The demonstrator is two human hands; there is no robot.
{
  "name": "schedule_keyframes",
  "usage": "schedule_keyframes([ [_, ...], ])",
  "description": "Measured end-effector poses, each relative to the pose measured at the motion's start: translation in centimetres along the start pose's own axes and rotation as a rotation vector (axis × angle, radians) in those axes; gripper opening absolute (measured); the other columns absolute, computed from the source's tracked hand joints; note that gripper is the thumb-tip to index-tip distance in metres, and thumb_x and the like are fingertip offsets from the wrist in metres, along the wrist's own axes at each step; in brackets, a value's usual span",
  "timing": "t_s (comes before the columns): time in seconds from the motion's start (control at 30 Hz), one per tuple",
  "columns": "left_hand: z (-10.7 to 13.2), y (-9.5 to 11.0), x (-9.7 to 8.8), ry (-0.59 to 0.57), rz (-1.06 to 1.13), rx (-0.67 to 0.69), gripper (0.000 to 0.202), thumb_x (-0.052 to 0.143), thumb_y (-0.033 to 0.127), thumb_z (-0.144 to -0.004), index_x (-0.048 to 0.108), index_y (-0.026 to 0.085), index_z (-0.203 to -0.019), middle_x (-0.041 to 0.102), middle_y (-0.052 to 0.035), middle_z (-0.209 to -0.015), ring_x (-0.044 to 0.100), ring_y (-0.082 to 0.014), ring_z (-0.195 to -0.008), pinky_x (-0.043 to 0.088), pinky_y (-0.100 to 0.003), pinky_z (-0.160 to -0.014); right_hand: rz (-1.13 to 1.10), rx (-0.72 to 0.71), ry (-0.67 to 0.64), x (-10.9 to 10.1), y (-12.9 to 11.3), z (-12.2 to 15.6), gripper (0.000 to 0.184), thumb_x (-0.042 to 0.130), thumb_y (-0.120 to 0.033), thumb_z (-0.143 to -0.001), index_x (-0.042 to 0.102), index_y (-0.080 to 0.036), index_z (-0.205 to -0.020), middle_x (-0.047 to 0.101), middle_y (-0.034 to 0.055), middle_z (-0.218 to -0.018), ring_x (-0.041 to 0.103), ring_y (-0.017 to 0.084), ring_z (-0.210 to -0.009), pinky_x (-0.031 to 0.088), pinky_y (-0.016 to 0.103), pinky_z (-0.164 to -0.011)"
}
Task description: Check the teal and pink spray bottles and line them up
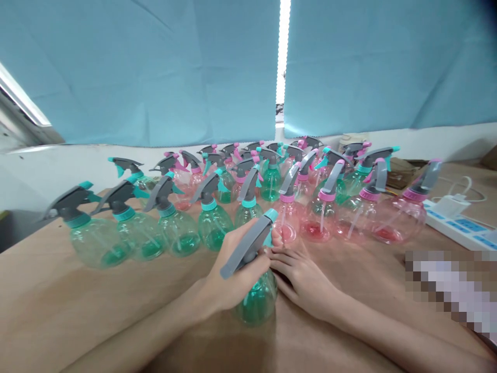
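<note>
A green spray bottle point(256, 303) with a grey and teal trigger head point(250, 243) stands on the table right in front of me, its head tilted up to the right. My left hand point(235, 264) is closed around its neck, just below the head. From the right, my right hand point(301, 274) meets the same bottle, fingers bent and close together, tips at the neck by the left thumb. Those fingertips are partly hidden. Just beyond the hands stand another green spray bottle point(248, 210) and a pink spray bottle point(287, 225).
Rows of green spray bottles point(180, 233) on the left and pink spray bottles point(398, 217) on the right fill the wooden table point(70, 305) behind my hands. A white power strip point(458, 225) with a plugged-in charger lies at right. Blue sheeting point(174, 72) hangs behind.
</note>
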State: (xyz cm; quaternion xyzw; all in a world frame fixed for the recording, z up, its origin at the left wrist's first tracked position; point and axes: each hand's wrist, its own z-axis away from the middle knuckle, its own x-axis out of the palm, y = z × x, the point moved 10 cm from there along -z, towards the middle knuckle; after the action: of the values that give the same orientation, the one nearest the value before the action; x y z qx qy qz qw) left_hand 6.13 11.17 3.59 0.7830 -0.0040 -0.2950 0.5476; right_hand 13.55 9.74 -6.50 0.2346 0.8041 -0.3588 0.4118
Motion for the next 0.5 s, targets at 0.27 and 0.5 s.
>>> schedule_keyframes([
  [0.27,-0.12,0.95,-0.03,-0.010,-0.008,0.049,0.010,0.042,0.012,-0.069,0.041,0.022,-0.073,0.037,0.0063,-0.063,0.037,-0.0103,-0.054,0.032,-0.025,-0.053,0.006,0.002,0.000,-0.07,-0.02,0.00,0.028,0.046,-0.023,-0.094,0.065,-0.019,-0.115,0.067,0.0054,-0.119,0.057,0.023,-0.112,0.044,0.042,-0.098],
  [0.5,0.13,0.65,-0.69,0.065,-0.059,0.036,0.012,0.047,0.015,-0.069,0.038,0.023,-0.070,0.039,0.0057,-0.063,0.045,-0.0130,-0.060,0.037,-0.025,-0.056,0.016,-0.008,0.023,-0.17,-0.08,0.07,0.029,0.048,-0.020,-0.092,0.065,-0.019,-0.116,0.067,0.0057,-0.119,0.056,0.023,-0.116,0.042,0.043,-0.102],
])
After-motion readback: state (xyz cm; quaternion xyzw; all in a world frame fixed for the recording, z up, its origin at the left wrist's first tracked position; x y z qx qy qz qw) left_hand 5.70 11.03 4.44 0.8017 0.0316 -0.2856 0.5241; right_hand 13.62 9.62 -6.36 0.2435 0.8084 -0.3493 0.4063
